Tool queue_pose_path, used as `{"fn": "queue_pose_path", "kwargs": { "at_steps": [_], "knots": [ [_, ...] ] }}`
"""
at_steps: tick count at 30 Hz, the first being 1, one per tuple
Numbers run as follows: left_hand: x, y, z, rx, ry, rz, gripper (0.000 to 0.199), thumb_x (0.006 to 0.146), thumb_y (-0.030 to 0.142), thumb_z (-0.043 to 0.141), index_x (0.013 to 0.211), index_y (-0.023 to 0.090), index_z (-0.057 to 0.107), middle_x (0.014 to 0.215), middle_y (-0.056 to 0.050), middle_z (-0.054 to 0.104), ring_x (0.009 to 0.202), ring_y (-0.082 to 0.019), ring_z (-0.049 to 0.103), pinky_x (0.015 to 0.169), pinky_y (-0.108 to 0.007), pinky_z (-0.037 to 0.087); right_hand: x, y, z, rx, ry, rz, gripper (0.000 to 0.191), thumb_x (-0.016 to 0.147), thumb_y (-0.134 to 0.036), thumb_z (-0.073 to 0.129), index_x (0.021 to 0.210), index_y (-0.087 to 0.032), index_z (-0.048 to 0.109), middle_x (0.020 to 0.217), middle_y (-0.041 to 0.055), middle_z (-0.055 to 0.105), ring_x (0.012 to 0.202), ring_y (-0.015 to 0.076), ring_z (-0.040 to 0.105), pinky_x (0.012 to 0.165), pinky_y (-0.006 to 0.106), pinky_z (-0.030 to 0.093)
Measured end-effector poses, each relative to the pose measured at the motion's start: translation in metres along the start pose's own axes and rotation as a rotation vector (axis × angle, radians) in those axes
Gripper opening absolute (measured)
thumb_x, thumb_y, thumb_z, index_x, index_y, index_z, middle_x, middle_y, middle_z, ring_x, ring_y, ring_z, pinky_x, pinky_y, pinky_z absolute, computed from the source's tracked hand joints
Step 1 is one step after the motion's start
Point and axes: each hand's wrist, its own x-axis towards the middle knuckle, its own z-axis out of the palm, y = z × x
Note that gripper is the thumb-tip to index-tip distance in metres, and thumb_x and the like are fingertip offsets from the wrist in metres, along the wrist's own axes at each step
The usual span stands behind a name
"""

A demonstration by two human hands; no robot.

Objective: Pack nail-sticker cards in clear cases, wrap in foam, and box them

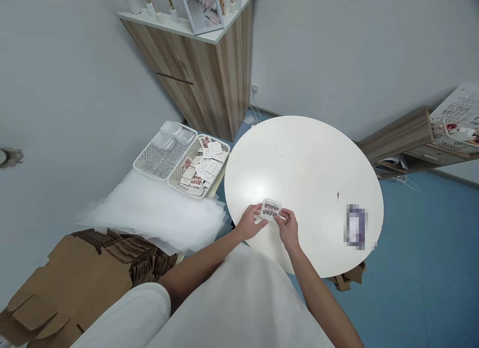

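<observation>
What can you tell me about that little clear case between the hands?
The clear case is boxy, rounded at its corners, and looks plastic. Two rows of small dark purplish pieces show inside. The left hand holds one side, the right hand the other, over the white table. Whether the case touches the table or is fully shut is unclear.

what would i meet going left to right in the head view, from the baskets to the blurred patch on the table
Basket of clear plastic, basket of cards, left hand, clear case, right hand, blurred patch.
</observation>
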Motion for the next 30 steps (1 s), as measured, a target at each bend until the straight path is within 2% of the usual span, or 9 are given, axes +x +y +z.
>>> {"fn": "queue_pose_path", "kwargs": {
  "at_steps": [3, 6, 9, 11, 16, 21, 26, 30],
  "knots": [
    [0.009, -0.010, -0.025, -0.051, 0.038, -0.047, 0.056, 0.072, 0.035, 0.060, 0.124, 0.024, 0.041, 0.115, -0.009, 0.043, 0.101, -0.019, 0.049, 0.076, -0.031, 0.048, 0.010, -0.007, 0.034, -0.018, -0.012, -0.014, 0.035, 0.069, -0.033, 0.057, 0.100, -0.024, 0.044, 0.107, 0.0072, 0.056, 0.084, 0.0195, 0.060, 0.077, 0.038, 0.046],
    [0.019, -0.019, -0.048, -0.069, 0.086, -0.112, 0.058, 0.071, 0.035, 0.061, 0.124, 0.024, 0.041, 0.117, -0.009, 0.040, 0.102, -0.020, 0.048, 0.074, -0.029, 0.048, 0.021, -0.011, 0.065, -0.053, -0.032, -0.047, 0.039, 0.068, -0.028, 0.055, 0.104, -0.025, 0.043, 0.112, 0.0073, 0.053, 0.095, 0.0202, 0.055, 0.079, 0.036, 0.046],
    [0.031, -0.026, -0.068, -0.062, 0.116, -0.176, 0.059, 0.070, 0.036, 0.061, 0.124, 0.021, 0.041, 0.118, -0.010, 0.039, 0.104, -0.020, 0.047, 0.072, -0.027, 0.047, 0.031, -0.011, 0.089, -0.133, -0.024, -0.062, 0.045, 0.064, -0.026, 0.056, 0.108, -0.024, 0.045, 0.117, 0.0076, 0.048, 0.105, 0.0221, 0.047, 0.079, 0.035, 0.046],
    [0.038, -0.030, -0.078, -0.057, 0.133, -0.199, 0.059, 0.071, 0.037, 0.060, 0.124, 0.021, 0.041, 0.116, -0.010, 0.040, 0.104, -0.020, 0.047, 0.074, -0.027, 0.045, 0.037, -0.010, 0.101, -0.191, -0.007, -0.036, 0.050, 0.062, -0.027, 0.058, 0.111, -0.024, 0.046, 0.116, 0.0079, 0.047, 0.102, 0.0226, 0.046, 0.078, 0.035, 0.046],
    [0.054, -0.044, -0.092, -0.017, 0.164, -0.240, 0.054, 0.070, 0.037, 0.059, 0.119, 0.018, 0.046, 0.111, -0.010, 0.044, 0.099, -0.020, 0.049, 0.087, -0.032, 0.039, 0.054, -0.007, 0.120, -0.233, -0.053, 0.043, 0.058, 0.060, -0.027, 0.058, 0.116, -0.022, 0.046, 0.107, 0.0063, 0.049, 0.084, 0.0177, 0.051, 0.074, 0.033, 0.046],
    [0.065, -0.055, -0.101, 0.059, 0.172, -0.219, 0.047, 0.069, 0.036, 0.060, 0.112, 0.020, 0.050, 0.103, -0.007, 0.047, 0.095, -0.020, 0.050, 0.087, -0.032, 0.038, 0.066, -0.007, 0.134, -0.243, -0.119, 0.006, 0.050, 0.057, -0.024, 0.056, 0.107, -0.021, 0.053, 0.098, 0.0037, 0.053, 0.069, 0.0132, 0.050, 0.065, 0.030, 0.046],
    [0.070, -0.059, -0.110, 0.074, 0.140, -0.265, 0.044, 0.068, 0.040, 0.060, 0.106, 0.020, 0.051, 0.102, -0.007, 0.048, 0.096, -0.020, 0.050, 0.085, -0.031, 0.037, 0.067, -0.008, 0.143, -0.245, -0.161, -0.041, 0.041, 0.060, -0.025, 0.054, 0.101, -0.021, 0.055, 0.094, 0.0029, 0.056, 0.065, 0.0127, 0.051, 0.060, 0.028, 0.045],
    [0.071, -0.060, -0.110, 0.036, 0.152, -0.297, 0.053, 0.068, 0.039, 0.060, 0.115, 0.020, 0.046, 0.111, -0.010, 0.047, 0.105, -0.022, 0.047, 0.089, -0.032, 0.035, 0.066, -0.006, 0.148, -0.211, -0.145, -0.025, 0.041, 0.062, -0.029, 0.054, 0.102, -0.020, 0.054, 0.093, 0.0033, 0.058, 0.064, 0.0132, 0.053, 0.057, 0.027, 0.045]
  ]
}}
